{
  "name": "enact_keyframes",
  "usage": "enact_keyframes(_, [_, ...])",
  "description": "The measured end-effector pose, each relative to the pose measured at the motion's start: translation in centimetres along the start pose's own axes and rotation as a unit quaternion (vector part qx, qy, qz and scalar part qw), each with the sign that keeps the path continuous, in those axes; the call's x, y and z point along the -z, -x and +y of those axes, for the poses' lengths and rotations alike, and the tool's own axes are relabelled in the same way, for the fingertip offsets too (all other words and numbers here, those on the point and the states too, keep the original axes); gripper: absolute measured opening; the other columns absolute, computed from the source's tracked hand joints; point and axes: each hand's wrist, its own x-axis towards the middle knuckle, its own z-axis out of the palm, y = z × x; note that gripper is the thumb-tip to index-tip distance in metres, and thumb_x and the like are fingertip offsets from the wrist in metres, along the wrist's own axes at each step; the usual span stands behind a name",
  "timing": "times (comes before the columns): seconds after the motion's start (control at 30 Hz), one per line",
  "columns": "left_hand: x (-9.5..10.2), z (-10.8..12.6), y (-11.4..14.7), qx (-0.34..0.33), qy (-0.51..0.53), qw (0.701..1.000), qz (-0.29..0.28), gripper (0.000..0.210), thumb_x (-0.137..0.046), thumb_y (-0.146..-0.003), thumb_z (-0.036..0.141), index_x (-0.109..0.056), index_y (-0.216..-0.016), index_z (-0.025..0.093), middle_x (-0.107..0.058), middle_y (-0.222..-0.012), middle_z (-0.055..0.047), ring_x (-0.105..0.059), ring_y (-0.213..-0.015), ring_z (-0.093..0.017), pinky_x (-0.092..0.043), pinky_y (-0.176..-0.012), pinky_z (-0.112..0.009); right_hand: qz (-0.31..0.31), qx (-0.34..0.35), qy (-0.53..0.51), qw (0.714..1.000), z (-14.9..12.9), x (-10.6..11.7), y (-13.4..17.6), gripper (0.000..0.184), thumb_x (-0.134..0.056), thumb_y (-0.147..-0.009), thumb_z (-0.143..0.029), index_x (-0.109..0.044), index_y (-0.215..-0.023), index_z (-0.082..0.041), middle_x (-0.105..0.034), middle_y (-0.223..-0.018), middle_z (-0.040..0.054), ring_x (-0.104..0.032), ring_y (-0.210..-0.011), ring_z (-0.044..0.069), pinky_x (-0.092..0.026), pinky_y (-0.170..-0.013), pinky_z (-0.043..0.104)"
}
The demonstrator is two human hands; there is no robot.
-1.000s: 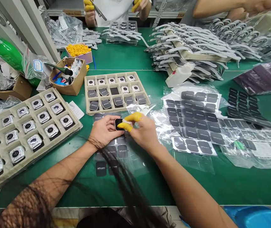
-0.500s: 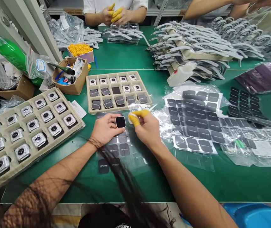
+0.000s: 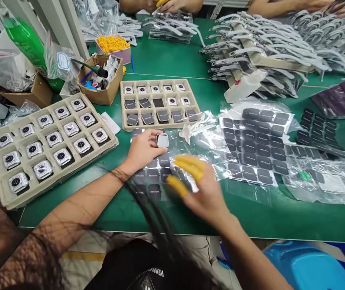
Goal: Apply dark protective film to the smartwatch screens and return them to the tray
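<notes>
Closest to the person, at the lower right, a blue plastic thing (image 3: 309, 266) stands below the edge of the green table (image 3: 299, 223). The right hand (image 3: 205, 191) is over the front of the table, a bit blurry, with its fingers spread and nothing in them (some of them wear little yellow covers). Just left of it, dark square stickers (image 3: 153, 175) with white words lie in rows. Behind those, the left hand (image 3: 142, 150) pinches a small square watch (image 3: 162, 140) between thumb and fingers, its shiny front facing up. Off to the left, a big tan tray (image 3: 75, 164) holds silver watches with their backs up. Past the left hand, a smaller tan tray (image 3: 122, 102) holds silver watches and dark squares. To the right, more dark stickers (image 3: 251, 145) lie on shiny sheets. Farther back are a brown box (image 3: 110, 90) of small things, a pile of gray straps (image 3: 259, 48) and another person's hands (image 3: 168, 6).
</notes>
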Motion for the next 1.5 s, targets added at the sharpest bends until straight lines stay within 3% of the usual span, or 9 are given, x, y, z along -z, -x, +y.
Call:
enact_keyframes(0.17, [0.0, -0.8, -0.5, -0.013, 0.011, 1.000, -0.020, 0.063, -0.109, -0.076, -0.002, -0.086, -0.131, 0.015, -0.094, -0.109, -0.006, -0.085, -0.089, -0.017, -0.069, -0.090, -0.033, -0.047, -0.026, -0.036, 0.998, -3.3, -1.2, 4.2, 0.053, -0.098, -0.109, -0.030, -0.091, -0.160, -0.045, -0.096, -0.148, 0.0133, -0.090, -0.145, 0.049, -0.074, -0.115, 0.072])
enact_keyframes(0.3, [-0.1, -1.0, -0.7, -0.002, 0.032, 0.999, -0.019, 0.063, -0.109, -0.074, -0.006, -0.085, -0.128, 0.015, -0.094, -0.109, -0.007, -0.086, -0.092, -0.019, -0.070, -0.092, -0.034, -0.039, -0.014, -0.045, 0.998, -2.9, -2.3, 3.0, 0.042, -0.097, -0.109, -0.025, -0.096, -0.147, -0.042, -0.099, -0.135, 0.0118, -0.091, -0.139, 0.047, -0.072, -0.112, 0.068])
enact_keyframes(0.53, [-0.2, -0.6, -0.7, 0.015, 0.041, 0.999, -0.020, 0.063, -0.109, -0.071, -0.010, -0.085, -0.123, 0.015, -0.095, -0.111, -0.007, -0.087, -0.092, -0.019, -0.073, -0.101, -0.039, -0.019, 0.013, -0.076, 0.997, -2.7, -3.1, 0.6, 0.028, -0.088, -0.113, -0.019, -0.096, -0.133, -0.036, -0.094, -0.098, 0.0045, -0.083, -0.094, 0.034, -0.064, -0.088, 0.053])
enact_keyframes(0.73, [0.1, 0.0, -0.4, 0.024, 0.055, 0.998, -0.019, 0.061, -0.109, -0.074, -0.006, -0.084, -0.126, 0.016, -0.093, -0.109, -0.006, -0.086, -0.092, -0.019, -0.072, -0.097, -0.037, 0.031, 0.068, -0.136, 0.988, -3.0, -2.9, -0.9, 0.029, -0.087, -0.112, -0.011, -0.090, -0.120, -0.038, -0.092, -0.098, -0.0015, -0.077, -0.089, 0.028, -0.054, -0.083, 0.046])
enact_keyframes(0.93, [0.2, 0.5, 0.0, 0.026, 0.054, 0.998, -0.020, 0.057, -0.109, -0.077, -0.002, -0.085, -0.125, 0.017, -0.093, -0.110, -0.005, -0.087, -0.095, -0.020, -0.072, -0.098, -0.038, 0.049, 0.135, -0.047, 0.989, -3.1, -3.4, -0.8, 0.041, -0.075, -0.107, 0.003, -0.078, -0.122, -0.035, -0.088, -0.093, -0.0040, -0.071, -0.086, 0.026, -0.048, -0.089, 0.048])
enact_keyframes(1.13, [0.1, 0.2, -0.2, 0.026, 0.059, 0.998, -0.024, 0.058, -0.108, -0.078, 0.000, -0.083, -0.127, 0.017, -0.093, -0.110, -0.004, -0.089, -0.095, -0.020, -0.072, -0.094, -0.035, 0.058, 0.135, -0.051, 0.988, -4.9, -1.5, -1.2, 0.043, -0.076, -0.105, 0.003, -0.079, -0.116, -0.038, -0.092, -0.108, -0.0022, -0.078, -0.103, 0.030, -0.056, -0.094, 0.051])
enact_keyframes(1.23, [0.2, 0.2, -0.2, 0.019, 0.053, 0.998, -0.025, 0.057, -0.107, -0.078, -0.001, -0.084, -0.127, 0.017, -0.094, -0.109, -0.005, -0.089, -0.093, -0.020, -0.071, -0.091, -0.034, -0.003, 0.075, -0.157, 0.985, -6.0, 2.5, -2.3, 0.037, -0.080, -0.108, -0.010, -0.085, -0.099, -0.046, -0.093, -0.122, 0.0002, -0.080, -0.115, 0.038, -0.066, -0.099, 0.063])
enact_keyframes(1.33, [0.4, 0.1, -0.2, -0.001, 0.037, 0.999, -0.040, 0.058, -0.108, -0.077, 0.000, -0.088, -0.129, 0.017, -0.095, -0.109, -0.006, -0.091, -0.094, -0.021, -0.072, -0.093, -0.034, -0.062, -0.063, -0.367, 0.926, -4.7, 5.1, -5.3, 0.025, -0.091, -0.113, -0.045, -0.083, -0.089, -0.045, -0.084, -0.090, 0.0029, -0.078, -0.091, 0.037, -0.070, -0.086, 0.063])
enact_keyframes(1.5, [0.6, 0.1, 0.2, -0.009, -0.001, 0.998, -0.059, 0.060, -0.109, -0.079, 0.010, -0.096, -0.136, 0.021, -0.095, -0.101, -0.003, -0.097, -0.094, -0.027, -0.078, -0.093, -0.037, -0.032, -0.382, -0.388, 0.838, 0.2, 1.2, -11.0, 0.066, -0.124, -0.063, -0.074, -0.080, -0.085, -0.029, -0.080, -0.095, 0.0040, -0.077, -0.094, 0.026, -0.071, -0.091, 0.048])
